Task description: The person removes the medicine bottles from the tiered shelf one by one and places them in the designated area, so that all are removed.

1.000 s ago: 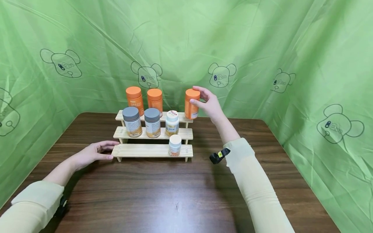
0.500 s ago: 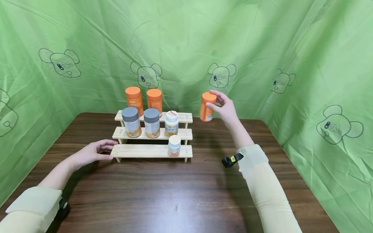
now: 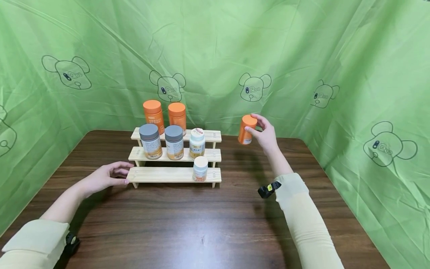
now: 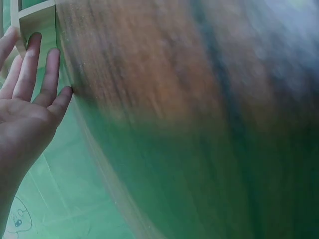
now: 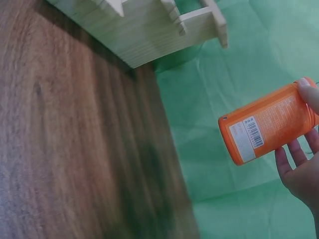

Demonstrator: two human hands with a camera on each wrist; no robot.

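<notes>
In the head view, my right hand [image 3: 266, 136] holds an orange supplement bottle [image 3: 247, 130] near its lid, thumb on the near side. The bottle is raised right of the three-step wooden rack [image 3: 158, 174], slightly tilted. A barcode label shows on the orange bottle [image 5: 264, 127] in the right wrist view. At the rack's left end, my left hand [image 3: 103, 179] rests with thumb and fingertips touching the bottom step. Its fingers look fairly straight and spread in the left wrist view, where the left hand [image 4: 31, 107] is beside the rack [image 4: 37, 12].
Two orange bottles [image 3: 153, 116] stand on the rack's top step. Two grey-lidded jars [image 3: 151, 144] and a white-capped bottle [image 3: 197, 145] share the middle step. A small white bottle [image 3: 200, 170] is on the bottom step's right. Green cloth [image 3: 208, 45] surrounds the dark wooden table [image 3: 188, 228].
My right hand has carried the orange bottle from the right end of the top step rightward, then slightly lower. My left hand has stayed at the rack's left end.
</notes>
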